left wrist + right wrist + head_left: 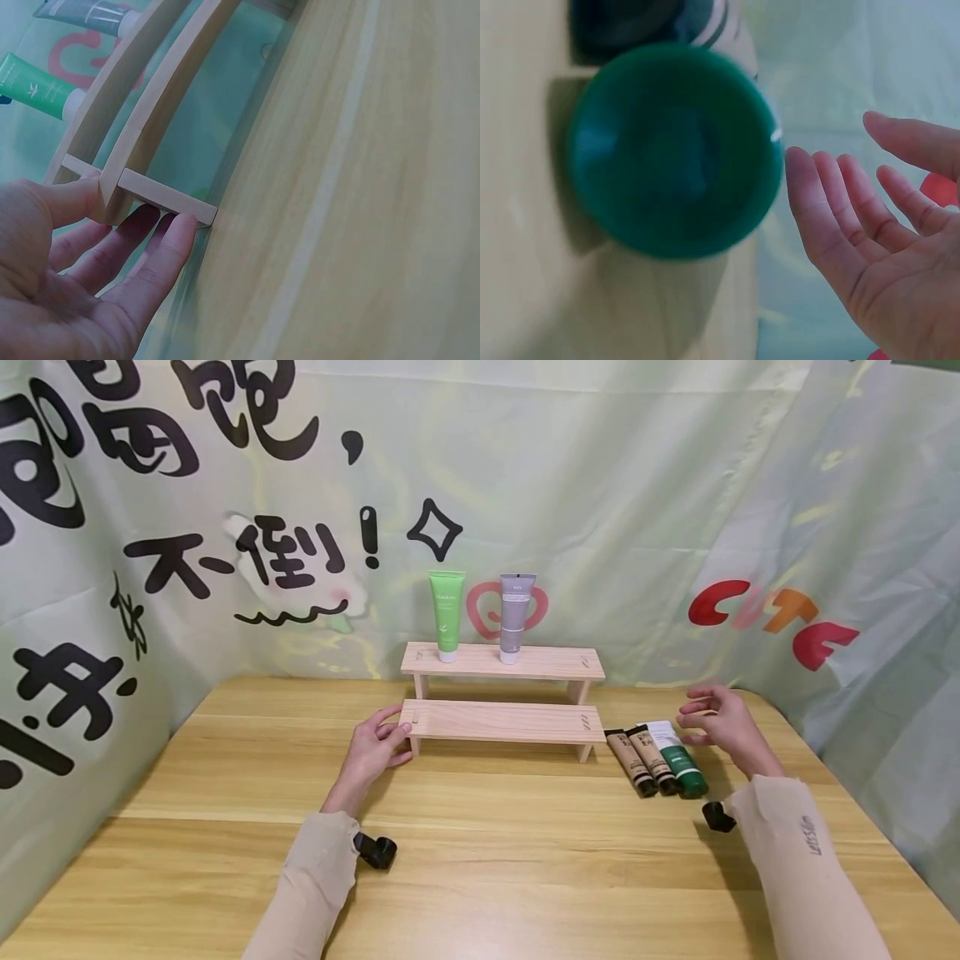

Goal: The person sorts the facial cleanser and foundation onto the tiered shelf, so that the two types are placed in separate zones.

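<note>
On the table, left hand (372, 752) fingers straight against wooden shelf (501, 722) end, right hand (718, 723) relaxed, empty, just beside green tube (677, 759)

This looks like a staged recording booth rather than a home. A pale green printed backdrop (570, 468) with cartoon lettering curtains off 1 wooden counter (480, 860). A 2-tier wooden display shelf (502, 693) carries cosmetic tubes (517, 614).
</note>
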The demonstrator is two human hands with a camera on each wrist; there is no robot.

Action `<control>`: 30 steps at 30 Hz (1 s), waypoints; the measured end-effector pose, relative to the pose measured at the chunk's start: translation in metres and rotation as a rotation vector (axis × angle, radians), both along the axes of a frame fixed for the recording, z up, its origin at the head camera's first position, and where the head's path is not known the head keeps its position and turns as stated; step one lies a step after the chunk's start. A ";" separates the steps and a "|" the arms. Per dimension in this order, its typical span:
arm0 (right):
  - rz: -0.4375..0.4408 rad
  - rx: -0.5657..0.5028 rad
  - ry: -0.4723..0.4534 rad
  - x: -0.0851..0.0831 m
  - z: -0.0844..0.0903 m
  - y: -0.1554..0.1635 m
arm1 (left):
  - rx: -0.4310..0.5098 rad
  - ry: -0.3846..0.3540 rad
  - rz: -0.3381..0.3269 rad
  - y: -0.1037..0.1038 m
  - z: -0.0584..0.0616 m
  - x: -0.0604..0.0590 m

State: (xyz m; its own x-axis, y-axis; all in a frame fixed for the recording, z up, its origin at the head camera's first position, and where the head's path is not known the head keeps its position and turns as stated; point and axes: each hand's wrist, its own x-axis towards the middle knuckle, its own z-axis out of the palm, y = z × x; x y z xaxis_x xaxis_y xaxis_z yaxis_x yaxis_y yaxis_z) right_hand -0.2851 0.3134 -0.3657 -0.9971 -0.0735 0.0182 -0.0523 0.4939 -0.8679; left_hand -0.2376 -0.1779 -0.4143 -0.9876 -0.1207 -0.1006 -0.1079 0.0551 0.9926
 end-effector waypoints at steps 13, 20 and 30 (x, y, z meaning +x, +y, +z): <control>0.051 0.103 -0.052 0.005 -0.010 0.010 | 0.003 0.005 0.007 -0.001 0.001 0.002; 0.092 0.207 -0.144 0.005 -0.011 0.014 | 0.002 0.009 0.005 0.000 0.001 0.002; 0.119 0.209 -0.327 0.003 -0.008 0.017 | 0.000 0.005 0.009 0.001 0.000 0.001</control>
State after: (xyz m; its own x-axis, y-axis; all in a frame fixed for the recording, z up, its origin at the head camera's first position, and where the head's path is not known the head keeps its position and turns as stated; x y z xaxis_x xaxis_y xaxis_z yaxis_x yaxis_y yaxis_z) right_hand -0.2826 0.3307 -0.3739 -0.9322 -0.1569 -0.3261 0.1427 0.6688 -0.7297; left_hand -0.2371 -0.1770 -0.4140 -0.9869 -0.1297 -0.0955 -0.1032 0.0541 0.9932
